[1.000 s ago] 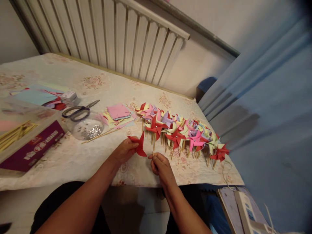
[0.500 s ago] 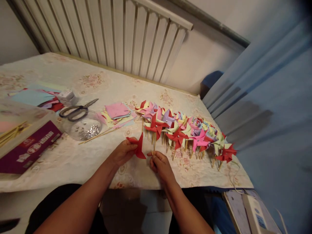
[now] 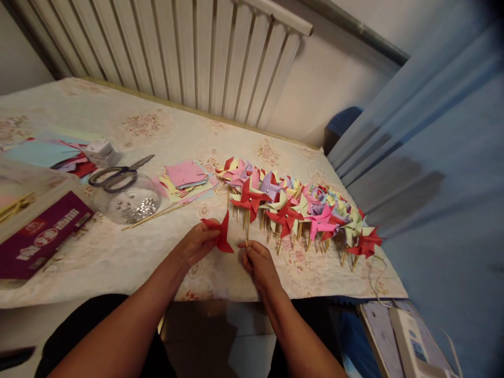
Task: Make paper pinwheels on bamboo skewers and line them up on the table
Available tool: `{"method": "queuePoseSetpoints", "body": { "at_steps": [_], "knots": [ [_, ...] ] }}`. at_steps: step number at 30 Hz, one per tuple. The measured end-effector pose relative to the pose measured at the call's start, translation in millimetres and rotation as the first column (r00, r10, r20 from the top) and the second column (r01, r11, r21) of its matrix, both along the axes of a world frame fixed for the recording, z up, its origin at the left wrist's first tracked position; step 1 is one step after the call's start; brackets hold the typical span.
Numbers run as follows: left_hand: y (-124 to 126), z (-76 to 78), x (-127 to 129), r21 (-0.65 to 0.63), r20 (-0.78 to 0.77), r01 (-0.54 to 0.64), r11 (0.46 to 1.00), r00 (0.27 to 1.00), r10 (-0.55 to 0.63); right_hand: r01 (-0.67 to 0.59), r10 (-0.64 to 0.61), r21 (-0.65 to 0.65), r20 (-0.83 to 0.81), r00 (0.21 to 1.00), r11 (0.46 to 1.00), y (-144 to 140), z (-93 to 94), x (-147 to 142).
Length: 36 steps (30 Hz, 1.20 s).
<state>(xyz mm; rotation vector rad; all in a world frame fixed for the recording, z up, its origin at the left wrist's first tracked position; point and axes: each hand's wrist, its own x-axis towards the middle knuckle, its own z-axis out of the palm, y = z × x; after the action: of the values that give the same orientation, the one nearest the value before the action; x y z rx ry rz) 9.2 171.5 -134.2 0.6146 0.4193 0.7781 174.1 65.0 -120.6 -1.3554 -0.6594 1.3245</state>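
My left hand [image 3: 196,242] pinches a folded red paper pinwheel [image 3: 219,232] just above the table's front edge. My right hand [image 3: 256,262] is closed around a thin wooden stick [image 3: 246,242], whose tip pokes up beside the red paper. The two hands are a few centimetres apart. Behind them lies a long row of finished pinwheels [image 3: 299,207] in red, pink, yellow and purple, on sticks.
A stack of cut paper squares [image 3: 185,176], loose sticks [image 3: 155,214], a clear tub of shiny pins [image 3: 132,202] with scissors [image 3: 118,172] on it, a maroon box [image 3: 37,233] and coloured sheets [image 3: 39,152] lie left. A radiator [image 3: 189,58] stands behind; a blue curtain [image 3: 441,157] hangs right.
The camera view shifted slightly down and left. Both hands stay close together with the red pinwheel and the stick, barely moved.
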Motion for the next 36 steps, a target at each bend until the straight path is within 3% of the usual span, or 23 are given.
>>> {"method": "queuePoseSetpoints", "body": {
  "at_steps": [12, 18, 26, 36],
  "knots": [
    [-3.0, 2.7, 2.4, -0.006, 0.011, -0.006, 1.000, 1.000, 0.006, -0.013, 0.010, 0.094, 0.038, 0.999, 0.996, -6.2, -9.4, 0.7],
    [-3.6, 4.9, 4.1, 0.032, 0.010, 0.000, 0.999, 1.000, -0.001, -0.006, 0.001, 0.081, 0.060, 0.998, 0.997, 0.7, -11.2, 0.5],
    [-0.1, -1.4, 5.8, 0.050, 0.058, -0.020, 0.999, 0.998, 0.017, 0.078, -0.072, 0.140, -0.049, 0.996, 0.987, -1.4, -13.1, 1.8],
    [1.0, -4.1, 5.5, 0.063, 0.057, -0.007, 0.998, 0.998, 0.004, 0.054, -0.056, 0.076, 0.021, 0.998, 0.996, 4.9, -14.3, -1.3]
  ]
}}
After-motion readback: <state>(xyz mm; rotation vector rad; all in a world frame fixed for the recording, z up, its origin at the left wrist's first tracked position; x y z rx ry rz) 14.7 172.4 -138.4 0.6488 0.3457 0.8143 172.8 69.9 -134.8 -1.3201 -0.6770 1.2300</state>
